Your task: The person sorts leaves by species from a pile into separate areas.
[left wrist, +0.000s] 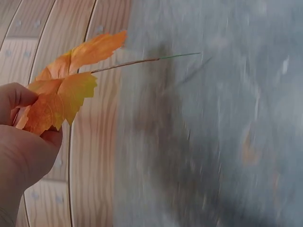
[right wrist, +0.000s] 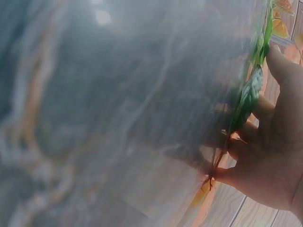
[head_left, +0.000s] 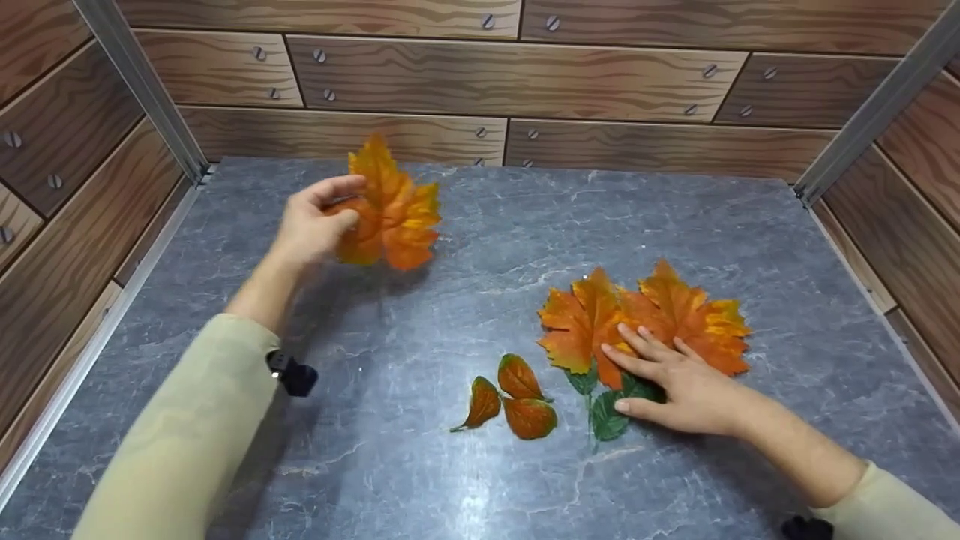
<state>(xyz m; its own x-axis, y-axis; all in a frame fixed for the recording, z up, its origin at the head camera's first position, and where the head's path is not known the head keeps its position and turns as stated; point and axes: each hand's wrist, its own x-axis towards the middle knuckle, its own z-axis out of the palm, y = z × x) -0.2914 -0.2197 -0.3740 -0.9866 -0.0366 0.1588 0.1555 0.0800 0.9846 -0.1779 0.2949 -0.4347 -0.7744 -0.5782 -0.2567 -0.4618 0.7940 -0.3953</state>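
My left hand [head_left: 319, 221] pinches an orange-yellow artificial maple leaf [head_left: 390, 214] between thumb and fingers, held up over the far left of the table. In the left wrist view the leaf's thin brown-green stem [left wrist: 142, 61] points away from the hand. My right hand [head_left: 682, 386] lies with spread fingers on the lower part of two more orange maple leaves [head_left: 589, 319] at the right. Under and beside its thumb are green leaves [head_left: 609, 416] with a stem. In the right wrist view a green leaf [right wrist: 248, 97] sits right at the fingers.
A small sprig of red-green leaves [head_left: 529, 416] lies left of the right hand, near the table's middle. The grey marbled tabletop [head_left: 390, 465] is bounded by wood-patterned walls [head_left: 510, 82] at the back and sides, with metal corner posts [head_left: 146, 82].
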